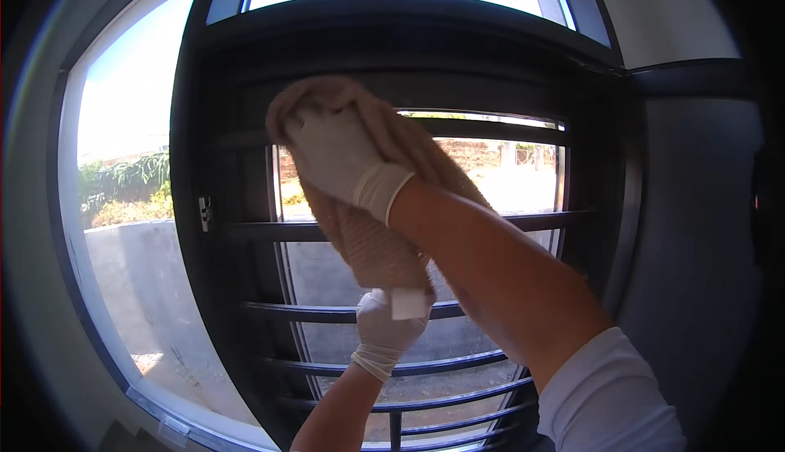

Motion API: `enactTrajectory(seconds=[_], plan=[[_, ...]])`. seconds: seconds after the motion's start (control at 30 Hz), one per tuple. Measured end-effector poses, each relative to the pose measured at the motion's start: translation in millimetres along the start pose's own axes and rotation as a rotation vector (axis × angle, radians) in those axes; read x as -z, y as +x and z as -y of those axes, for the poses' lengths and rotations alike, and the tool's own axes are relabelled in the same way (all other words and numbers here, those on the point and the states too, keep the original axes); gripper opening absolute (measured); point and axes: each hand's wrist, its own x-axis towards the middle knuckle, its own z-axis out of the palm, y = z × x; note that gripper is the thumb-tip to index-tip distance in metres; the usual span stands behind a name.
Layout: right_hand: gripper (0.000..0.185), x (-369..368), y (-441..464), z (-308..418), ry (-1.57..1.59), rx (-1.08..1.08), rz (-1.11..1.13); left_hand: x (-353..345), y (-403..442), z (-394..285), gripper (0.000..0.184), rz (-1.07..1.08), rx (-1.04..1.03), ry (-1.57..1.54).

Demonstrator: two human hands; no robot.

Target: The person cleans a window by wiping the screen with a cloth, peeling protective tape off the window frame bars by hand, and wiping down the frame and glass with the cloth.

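Note:
A brown towel hangs from my right hand, which wears a pale glove and presses the bunched top of the cloth toward the upper part of a dark barred door. The towel's lower end, with a white tag, drapes down over the bars. Below it, my left hand, also gloved, is closed at a horizontal metal bar. Its upper fingers are partly hidden by the towel and tag.
Several more horizontal bars cross the glass lower down. A small metal latch plate sits on the door's left side. A tall window stands to the left, with a wall and plants outside. A dark panel is at right.

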Motion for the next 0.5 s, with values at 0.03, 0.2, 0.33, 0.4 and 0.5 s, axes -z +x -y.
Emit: enactTrajectory(seconds=[0.03,0.2,0.33,0.4,0.5], plan=[[0.023,-47.4,10.9,6.5,0.563,0.089,0.260,-6.4,0.1,6.3,0.035,-0.015,-0.065,-0.040],[0.047,3.1,-8.0,32.9,0.427,0.058,0.439,-53.2,-28.3,28.6,0.050,0.075,0.321,-0.537],[0.058,25.8,-11.7,15.4,0.403,-0.101,0.838,-75.6,-52.7,52.9,0.044,0.186,0.078,0.085],[0.061,31.2,-21.5,8.3,0.352,-0.147,0.832,-25.3,-34.0,35.9,0.042,0.051,-0.073,0.074],[0.064,44.1,-37.6,-5.1,0.298,-0.239,0.874,-33.8,-30.6,37.0,0.035,0.010,-0.043,-0.197]])
